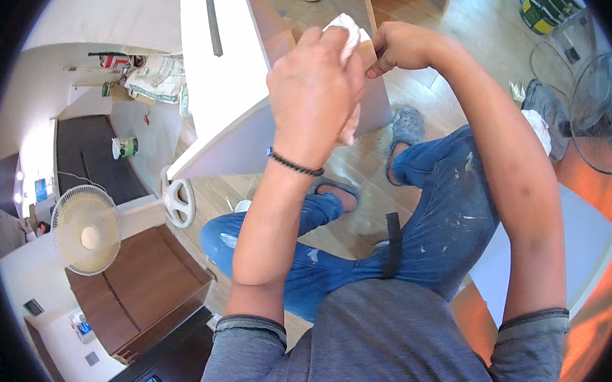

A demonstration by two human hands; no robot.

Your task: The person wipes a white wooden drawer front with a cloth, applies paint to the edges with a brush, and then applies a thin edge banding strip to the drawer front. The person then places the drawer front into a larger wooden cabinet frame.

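Observation:
A white cabinet with a long dark handle on its face stands tilted in front of me. My left hand is closed around a crumpled white cloth, which shows above and below the fingers, close against the cabinet's edge. To its right, my right hand pinches the edge of the cabinet's side panel, thumb bent inward. Part of the panel is hidden behind my left hand.
A white pedestal fan is at the left, its base near the cabinet's lower corner. Sacks and a small bucket lie beyond it. A dark fan and a paint bucket are at the right, with a pale panel beside my leg.

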